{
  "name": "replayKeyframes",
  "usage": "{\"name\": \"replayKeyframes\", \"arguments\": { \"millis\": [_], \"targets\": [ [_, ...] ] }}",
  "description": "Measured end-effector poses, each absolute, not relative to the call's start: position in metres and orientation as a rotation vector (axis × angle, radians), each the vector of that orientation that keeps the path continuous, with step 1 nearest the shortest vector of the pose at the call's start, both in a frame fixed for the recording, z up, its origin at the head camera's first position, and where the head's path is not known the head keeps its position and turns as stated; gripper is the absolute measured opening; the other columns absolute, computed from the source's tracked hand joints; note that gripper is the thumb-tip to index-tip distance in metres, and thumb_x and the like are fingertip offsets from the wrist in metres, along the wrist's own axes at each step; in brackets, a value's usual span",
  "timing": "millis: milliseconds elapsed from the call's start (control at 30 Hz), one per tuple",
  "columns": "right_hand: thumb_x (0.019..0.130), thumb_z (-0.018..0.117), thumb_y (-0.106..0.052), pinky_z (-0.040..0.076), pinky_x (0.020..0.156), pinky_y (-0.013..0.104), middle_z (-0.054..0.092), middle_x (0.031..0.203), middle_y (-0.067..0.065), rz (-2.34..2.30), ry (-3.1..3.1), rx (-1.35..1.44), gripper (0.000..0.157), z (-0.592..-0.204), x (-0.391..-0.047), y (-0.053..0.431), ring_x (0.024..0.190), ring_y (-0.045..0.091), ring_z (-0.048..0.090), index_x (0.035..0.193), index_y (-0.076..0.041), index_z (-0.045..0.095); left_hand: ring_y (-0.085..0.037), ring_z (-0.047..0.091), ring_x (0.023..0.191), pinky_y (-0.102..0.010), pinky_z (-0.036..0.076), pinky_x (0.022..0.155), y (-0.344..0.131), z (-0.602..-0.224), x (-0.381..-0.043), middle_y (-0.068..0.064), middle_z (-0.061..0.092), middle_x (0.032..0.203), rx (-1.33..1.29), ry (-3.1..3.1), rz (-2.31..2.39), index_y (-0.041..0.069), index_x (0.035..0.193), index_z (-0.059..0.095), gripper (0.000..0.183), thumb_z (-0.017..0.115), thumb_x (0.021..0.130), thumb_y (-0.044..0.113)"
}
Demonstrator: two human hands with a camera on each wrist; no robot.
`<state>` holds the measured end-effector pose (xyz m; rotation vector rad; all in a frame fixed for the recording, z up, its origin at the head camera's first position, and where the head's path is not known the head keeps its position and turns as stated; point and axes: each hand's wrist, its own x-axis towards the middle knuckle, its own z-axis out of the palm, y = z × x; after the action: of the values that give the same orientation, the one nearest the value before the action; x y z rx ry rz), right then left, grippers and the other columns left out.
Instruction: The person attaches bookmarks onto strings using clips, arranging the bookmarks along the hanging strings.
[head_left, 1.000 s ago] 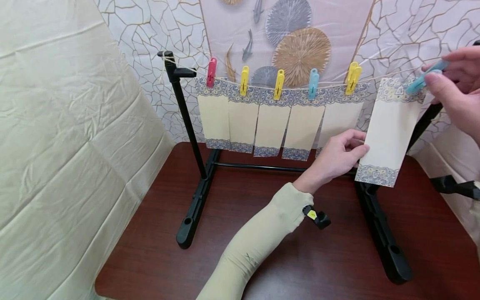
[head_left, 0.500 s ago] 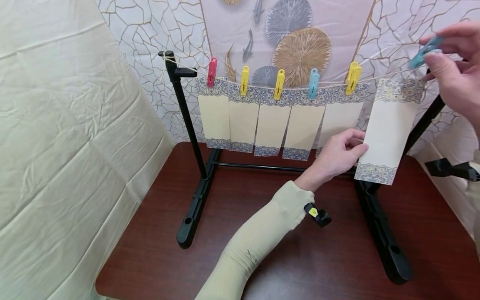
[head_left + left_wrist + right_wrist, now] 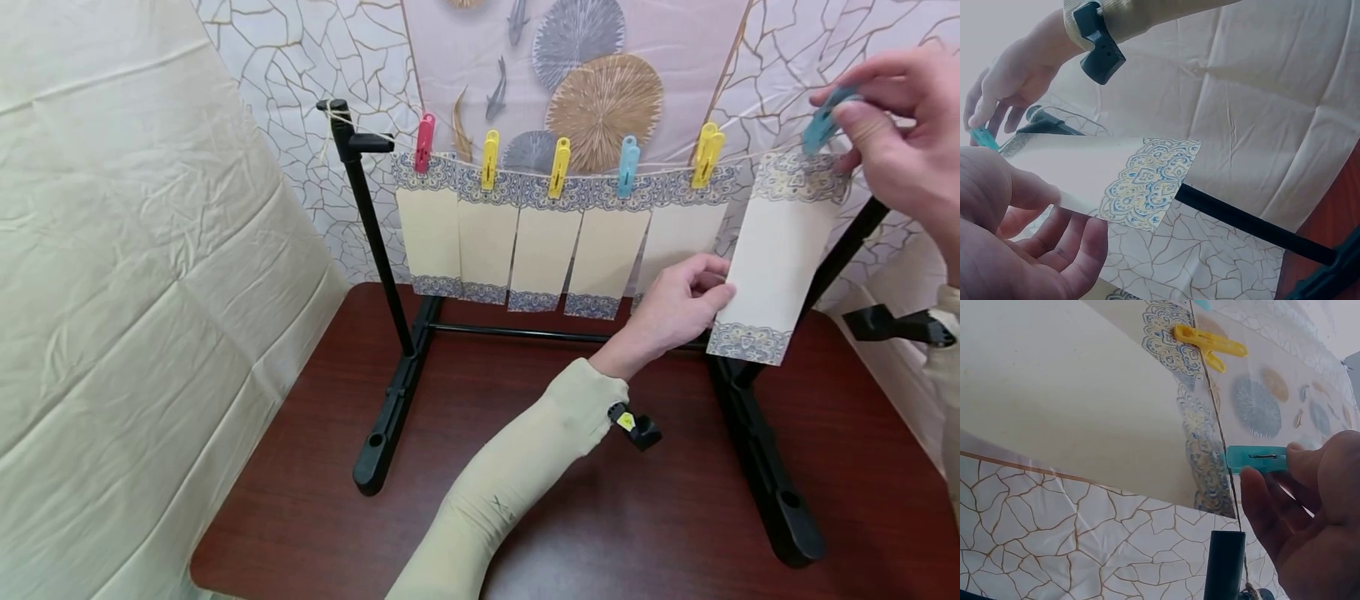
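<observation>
My left hand (image 3: 675,304) pinches the left edge of a cream paper card (image 3: 771,258) low down, between thumb and fingers. The card has a blue-and-yellow lace pattern at both ends and hangs slightly tilted in front of the right post. Up at its top edge, my right hand (image 3: 903,125) pinches a blue clothespin (image 3: 822,125) by its handles. In the right wrist view, the tip of this clothespin (image 3: 1254,459) is right at the string (image 3: 1221,425) and the card's patterned end. The left wrist view shows the thumb on the near edge of the card (image 3: 1085,172).
Several similar cards (image 3: 547,246) hang left of it on the string, under red, yellow and blue clothespins (image 3: 628,167). The string runs between the posts of a black stand (image 3: 371,225). Its feet (image 3: 772,492) stand on a dark red-brown table (image 3: 570,500). A patterned wall covering (image 3: 277,83) hangs behind.
The blue clothespin, tilted over the card's top a second ago, was lifted off it and has now come left and down to the top edge, more upright. The card has shifted slightly left.
</observation>
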<state>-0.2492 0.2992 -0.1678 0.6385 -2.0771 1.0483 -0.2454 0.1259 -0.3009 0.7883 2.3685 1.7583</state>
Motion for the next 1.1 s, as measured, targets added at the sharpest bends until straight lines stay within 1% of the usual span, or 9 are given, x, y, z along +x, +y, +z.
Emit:
{"name": "replayKeyframes", "arguments": {
  "millis": [133,267,367,500,567,767,900,1033,1100],
  "targets": [
    [0.098,0.049,0.002,0.04,0.055,0.002,0.063,0.104,-0.033,0.961,-2.133,0.608,0.033,-0.1683,-0.249,0.2983,0.076,-0.009,0.056,0.125,-0.013,0.061,-0.002,0.06,0.066,-0.011,0.049,0.062,0.1257,-0.3029,-0.2464,0.001,0.069,0.096,0.774,2.38,1.761,0.013,0.12,0.063,0.023,0.06,0.097,0.015],
    [0.1,0.048,-0.003,0.038,0.056,0.001,0.058,0.108,-0.037,0.847,-2.182,0.583,0.031,-0.1687,-0.2477,0.2965,0.082,-0.01,0.053,0.128,-0.012,0.059,-0.002,0.059,0.066,-0.011,0.049,0.062,0.1252,-0.3051,-0.2484,0.001,0.069,0.096,0.763,2.394,1.769,0.013,0.12,0.063,0.023,0.061,0.097,0.015],
    [0.101,0.048,-0.007,0.039,0.057,0.002,0.059,0.11,-0.035,0.856,-2.238,0.545,0.03,-0.1686,-0.2462,0.2957,0.077,-0.01,0.053,0.128,-0.015,0.059,-0.002,0.059,0.063,-0.012,0.05,0.061,0.1254,-0.306,-0.2484,0.001,0.07,0.095,0.77,2.387,1.781,0.013,0.12,0.063,0.023,0.061,0.097,0.014],
    [0.101,0.049,-0.011,0.038,0.057,0.003,0.06,0.114,-0.034,0.811,-2.299,0.502,0.031,-0.1697,-0.2458,0.2963,0.065,-0.011,0.049,0.129,-0.019,0.058,-0.003,0.06,0.062,-0.013,0.05,0.061,0.1259,-0.3052,-0.2465,0.002,0.07,0.096,0.754,2.382,1.791,0.013,0.12,0.063,0.024,0.062,0.097,0.014],
    [0.101,0.049,-0.011,0.037,0.057,0.002,0.06,0.115,-0.034,0.765,-2.306,0.497,0.031,-0.1707,-0.2458,0.2964,0.064,-0.012,0.047,0.131,-0.018,0.057,-0.002,0.06,0.063,-0.012,0.05,0.061,0.1259,-0.3047,-0.2456,0.001,0.07,0.098,0.742,2.377,1.798,0.014,0.121,0.063,0.024,0.062,0.097,0.015],
    [0.102,0.05,-0.014,0.038,0.055,0.002,0.06,0.113,-0.035,0.784,-2.315,0.458,0.031,-0.1732,-0.245,0.2947,0.066,-0.013,0.048,0.133,-0.015,0.056,-0.004,0.059,0.062,-0.013,0.05,0.06,0.1269,-0.3064,-0.2439,0.0,0.07,0.099,0.741,2.37,1.851,0.012,0.121,0.063,0.025,0.062,0.097,0.013],
    [0.103,0.048,-0.017,0.038,0.056,0.001,0.063,0.119,-0.028,0.782,-2.349,0.404,0.034,-0.175,-0.2438,0.2938,0.069,-0.013,0.047,0.136,-0.015,0.054,-0.003,0.059,0.062,-0.013,0.05,0.06,0.1291,-0.3075,-0.242,0.0,0.071,0.1,0.737,2.366,1.871,0.012,0.121,0.063,0.025,0.062,0.096,0.013],
    [0.103,0.047,-0.018,0.038,0.058,0.001,0.064,0.128,-0.018,0.789,-2.371,0.389,0.036,-0.1757,-0.2431,0.2939,0.07,-0.012,0.047,0.138,-0.016,0.053,-0.002,0.059,0.064,-0.012,0.05,0.06,0.1323,-0.3071,-0.2402,0.001,0.071,0.103,0.72,2.375,1.872,0.013,0.122,0.063,0.025,0.062,0.097,0.014],
    [0.103,0.047,-0.018,0.038,0.057,0.001,0.063,0.13,-0.016,0.799,-2.384,0.384,0.037,-0.1756,-0.2426,0.2941,0.07,-0.012,0.047,0.139,-0.016,0.052,-0.001,0.06,0.064,-0.012,0.05,0.06,0.1342,-0.3071,-0.2394,0.003,0.071,0.102,0.707,2.379,1.865,0.014,0.122,0.063,0.025,0.062,0.097,0.015]
  ]
}}
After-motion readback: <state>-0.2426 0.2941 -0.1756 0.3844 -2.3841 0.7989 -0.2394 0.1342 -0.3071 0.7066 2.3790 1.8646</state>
